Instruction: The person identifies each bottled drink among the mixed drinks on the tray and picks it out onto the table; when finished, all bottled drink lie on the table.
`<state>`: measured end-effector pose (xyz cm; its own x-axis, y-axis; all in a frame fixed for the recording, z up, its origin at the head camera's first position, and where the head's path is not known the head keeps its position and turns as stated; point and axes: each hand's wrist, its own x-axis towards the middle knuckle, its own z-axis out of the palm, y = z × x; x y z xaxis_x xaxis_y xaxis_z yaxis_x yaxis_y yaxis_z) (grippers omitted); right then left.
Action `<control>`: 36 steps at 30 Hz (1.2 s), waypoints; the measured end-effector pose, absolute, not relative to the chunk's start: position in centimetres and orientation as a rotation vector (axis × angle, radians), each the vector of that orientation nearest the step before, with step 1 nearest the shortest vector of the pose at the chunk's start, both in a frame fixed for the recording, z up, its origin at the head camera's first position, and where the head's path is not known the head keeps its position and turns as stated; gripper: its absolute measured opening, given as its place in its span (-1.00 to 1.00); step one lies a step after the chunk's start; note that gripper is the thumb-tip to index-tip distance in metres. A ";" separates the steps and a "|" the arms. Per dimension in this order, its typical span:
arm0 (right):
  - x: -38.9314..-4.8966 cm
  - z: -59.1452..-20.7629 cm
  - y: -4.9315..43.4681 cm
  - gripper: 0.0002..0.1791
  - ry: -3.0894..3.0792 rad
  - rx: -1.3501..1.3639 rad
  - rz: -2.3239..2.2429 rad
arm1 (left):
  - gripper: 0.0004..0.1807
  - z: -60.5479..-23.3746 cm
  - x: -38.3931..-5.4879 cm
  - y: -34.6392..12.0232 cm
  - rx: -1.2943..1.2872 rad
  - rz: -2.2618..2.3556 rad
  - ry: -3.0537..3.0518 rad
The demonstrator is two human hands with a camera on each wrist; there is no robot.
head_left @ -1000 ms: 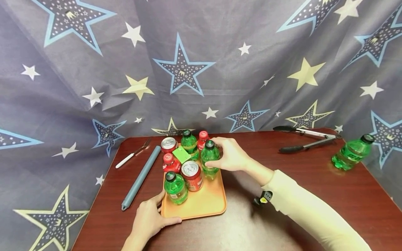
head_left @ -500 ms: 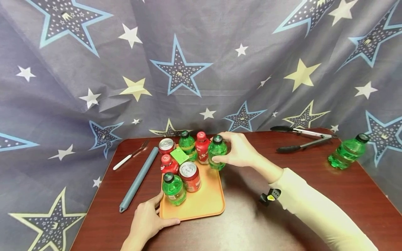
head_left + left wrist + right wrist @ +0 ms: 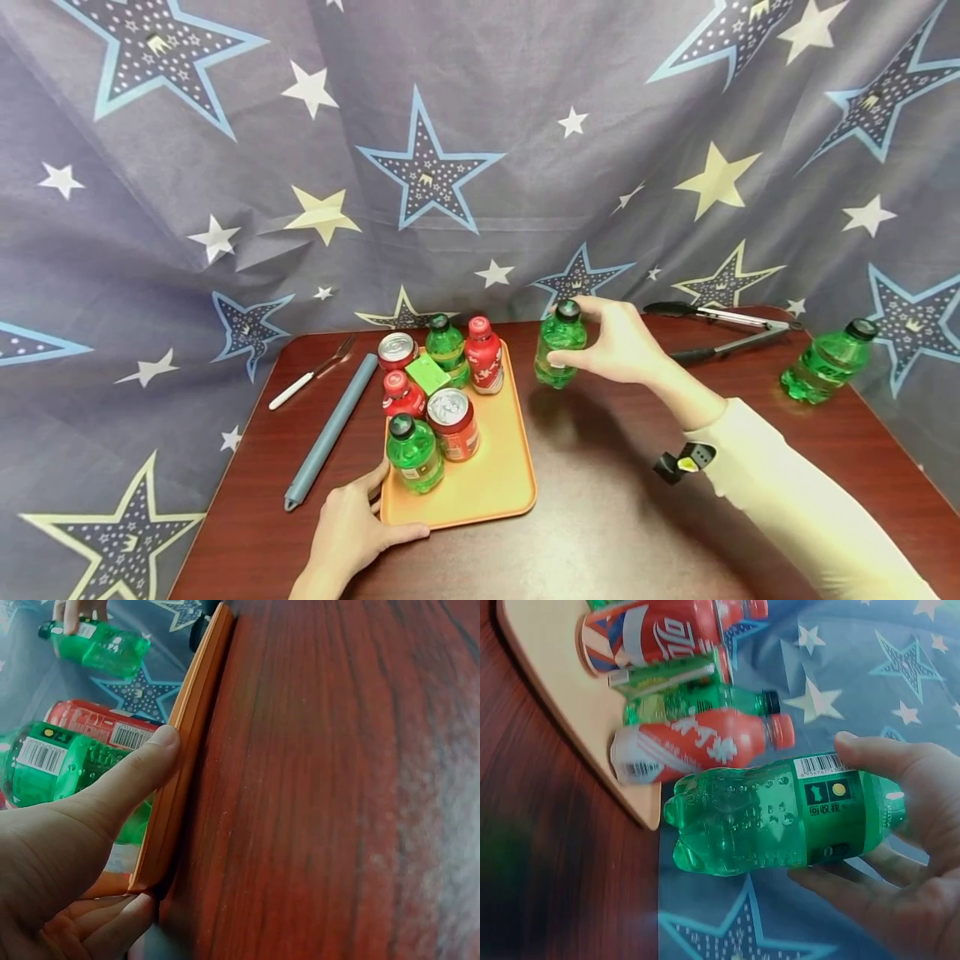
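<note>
In the head view, my right hand (image 3: 618, 342) grips a green soda bottle (image 3: 558, 343) around its upper part. The bottle hangs upright above the table, right of the orange tray (image 3: 495, 487). Its base and label show in the right wrist view, with thumb and fingers on opposite sides. My left hand (image 3: 352, 521) holds the tray's near left corner, the thumb (image 3: 142, 772) lying against the rim. On the tray stand a green bottle (image 3: 416, 457), a red can (image 3: 454, 425), two red bottles (image 3: 485, 358), another green bottle (image 3: 447, 346), another can (image 3: 397, 350) and a small green box (image 3: 428, 374).
Left of the tray lie a blue-grey rod (image 3: 332, 433) and a white-handled fork (image 3: 292, 390). Black-tipped tongs (image 3: 738, 333) lie at the back right. Another green bottle (image 3: 825, 365) leans near the right edge. A star-patterned curtain (image 3: 480, 167) hangs behind the table.
My right hand has lifted the green bottle off the tray and carried it rightward, past the tray's edge. My left hand keeps its place at the corner.
</note>
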<state>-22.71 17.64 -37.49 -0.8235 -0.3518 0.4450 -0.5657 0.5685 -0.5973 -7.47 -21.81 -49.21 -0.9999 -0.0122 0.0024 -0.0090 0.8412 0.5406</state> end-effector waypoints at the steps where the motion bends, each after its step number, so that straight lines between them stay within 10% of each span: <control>1: -22.7 -37.6 18.1 -0.36 -2.526 0.740 1.103 | 0.38 -49.2 -7.5 -21.8 0.019 -0.883 -3.012; 36: -20.3 -38.5 28.2 -0.40 -2.619 0.340 0.945 | 0.41 -49.4 -7.4 -22.0 0.016 -0.881 -3.002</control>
<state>-20.33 28.18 -38.49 -0.9154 -0.1091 0.3876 -0.3314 0.7508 -0.5714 -7.40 -21.96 -49.35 -0.9999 -0.0133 0.0093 -0.0062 0.8413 0.5406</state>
